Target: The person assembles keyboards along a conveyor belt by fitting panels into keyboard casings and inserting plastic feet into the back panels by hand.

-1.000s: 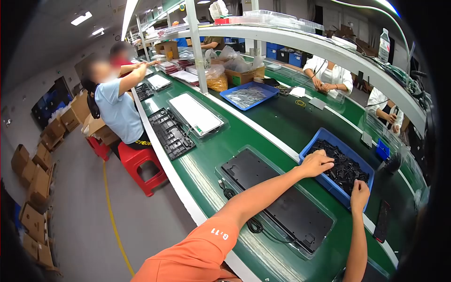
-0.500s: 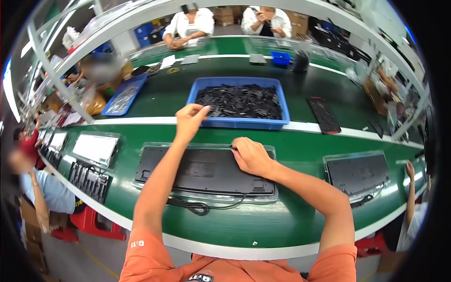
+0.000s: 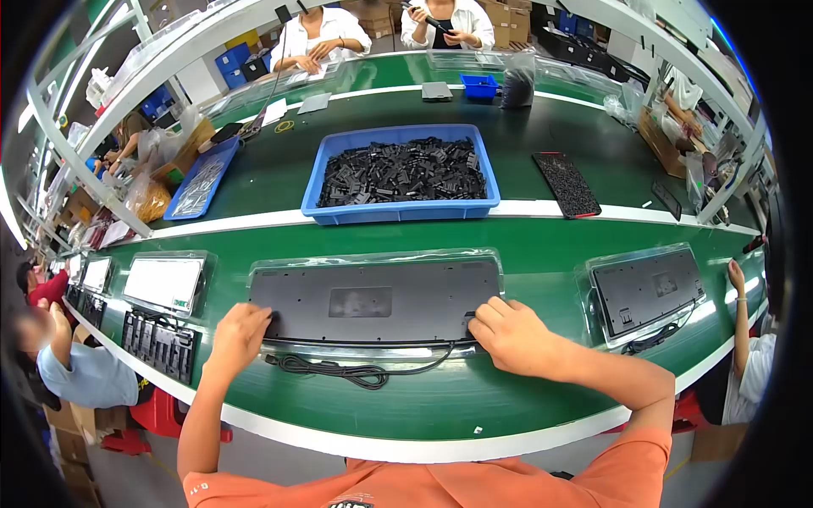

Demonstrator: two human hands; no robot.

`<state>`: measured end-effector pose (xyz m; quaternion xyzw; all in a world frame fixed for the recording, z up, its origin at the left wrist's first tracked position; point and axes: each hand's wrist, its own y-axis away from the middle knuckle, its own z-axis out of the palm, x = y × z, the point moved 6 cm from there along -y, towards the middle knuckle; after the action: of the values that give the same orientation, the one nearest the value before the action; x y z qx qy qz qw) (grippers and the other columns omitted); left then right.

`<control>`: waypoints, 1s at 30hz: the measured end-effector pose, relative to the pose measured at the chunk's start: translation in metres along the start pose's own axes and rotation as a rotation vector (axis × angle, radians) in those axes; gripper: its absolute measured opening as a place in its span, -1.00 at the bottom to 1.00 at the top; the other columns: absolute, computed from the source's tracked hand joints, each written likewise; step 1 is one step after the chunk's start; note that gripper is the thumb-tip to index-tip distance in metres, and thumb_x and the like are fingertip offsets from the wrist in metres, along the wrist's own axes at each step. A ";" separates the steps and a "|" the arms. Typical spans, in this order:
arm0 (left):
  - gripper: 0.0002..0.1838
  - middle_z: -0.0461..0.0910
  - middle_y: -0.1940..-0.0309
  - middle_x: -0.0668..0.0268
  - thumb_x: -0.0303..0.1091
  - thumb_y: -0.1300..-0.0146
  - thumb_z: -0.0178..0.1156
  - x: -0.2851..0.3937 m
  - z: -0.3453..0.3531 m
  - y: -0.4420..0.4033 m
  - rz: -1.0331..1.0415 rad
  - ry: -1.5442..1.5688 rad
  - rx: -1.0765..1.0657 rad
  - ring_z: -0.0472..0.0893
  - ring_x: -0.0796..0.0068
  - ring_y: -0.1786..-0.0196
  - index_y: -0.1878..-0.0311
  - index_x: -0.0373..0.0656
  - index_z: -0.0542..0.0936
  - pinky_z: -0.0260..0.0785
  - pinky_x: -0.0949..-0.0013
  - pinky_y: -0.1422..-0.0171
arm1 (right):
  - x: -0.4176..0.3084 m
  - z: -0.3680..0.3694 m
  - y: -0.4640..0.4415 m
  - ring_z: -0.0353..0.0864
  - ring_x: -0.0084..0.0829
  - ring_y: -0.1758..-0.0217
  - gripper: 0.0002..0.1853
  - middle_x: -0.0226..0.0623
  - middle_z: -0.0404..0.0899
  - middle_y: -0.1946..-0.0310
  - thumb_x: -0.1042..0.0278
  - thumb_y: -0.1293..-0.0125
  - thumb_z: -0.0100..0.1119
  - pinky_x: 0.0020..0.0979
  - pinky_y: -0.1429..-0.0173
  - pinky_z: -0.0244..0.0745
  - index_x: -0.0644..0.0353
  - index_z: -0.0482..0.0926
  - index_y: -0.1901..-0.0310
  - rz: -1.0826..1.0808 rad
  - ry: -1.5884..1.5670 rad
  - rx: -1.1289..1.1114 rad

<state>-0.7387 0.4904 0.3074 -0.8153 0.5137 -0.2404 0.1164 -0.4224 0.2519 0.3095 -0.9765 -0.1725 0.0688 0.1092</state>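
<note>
A black keyboard [image 3: 398, 300] lies underside up in a clear plastic tray on the green bench, its coiled cable [image 3: 360, 372] along the near edge. At its near left corner, my left hand [image 3: 240, 337] is closed with a small black piece at the fingertips. My right hand [image 3: 515, 334] pinches another small black piece at the near right corner. Beyond the keyboard stands a blue bin [image 3: 406, 212] heaped with small black plastic parts [image 3: 402, 172].
A second keyboard [image 3: 648, 288] lies at the right, with a dark red-edged tray [image 3: 566, 184] behind it. At the left are a white panel [image 3: 165, 281], a black frame [image 3: 158, 345] and a blue tray [image 3: 201, 182]. Several co-workers sit around the line.
Both hands have come back from the bin area to the keyboard's near corners, the left one moving left and down, the right one right and down. The view has turned to face the bench.
</note>
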 end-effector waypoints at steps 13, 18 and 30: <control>-0.78 0.47 0.33 0.19 -0.54 -0.02 0.27 0.042 0.033 0.007 0.021 -0.571 -0.359 0.47 0.23 0.30 0.20 -0.27 0.61 0.42 0.27 0.33 | -0.014 0.021 0.014 0.32 -0.33 0.51 -0.89 -0.01 0.41 0.50 0.59 0.07 0.20 -0.39 0.63 0.26 0.43 0.57 0.45 0.069 0.515 -0.375; -0.78 0.48 0.33 0.16 -0.53 0.08 0.28 0.045 0.047 0.002 0.063 -0.618 -0.442 0.48 0.20 0.27 0.28 -0.25 0.58 0.44 0.27 0.31 | -0.008 0.013 0.018 0.30 -0.34 0.54 -0.89 0.02 0.43 0.52 0.58 0.08 0.22 -0.35 0.64 0.28 0.45 0.58 0.48 0.207 0.403 -0.323; -0.86 0.49 0.29 0.19 -0.55 0.01 0.24 0.069 0.042 -0.021 0.313 -0.390 -0.513 0.48 0.20 0.22 0.32 -0.22 0.56 0.45 0.26 0.16 | 0.030 -0.006 0.023 0.55 -0.19 0.55 -0.92 -0.13 0.60 0.54 0.53 0.07 0.24 -0.28 0.50 0.50 0.30 0.66 0.49 0.087 0.099 -0.628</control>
<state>-0.6763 0.4356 0.2995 -0.7602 0.6440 0.0771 0.0391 -0.3859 0.2400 0.3065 -0.9712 -0.1377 -0.0306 -0.1921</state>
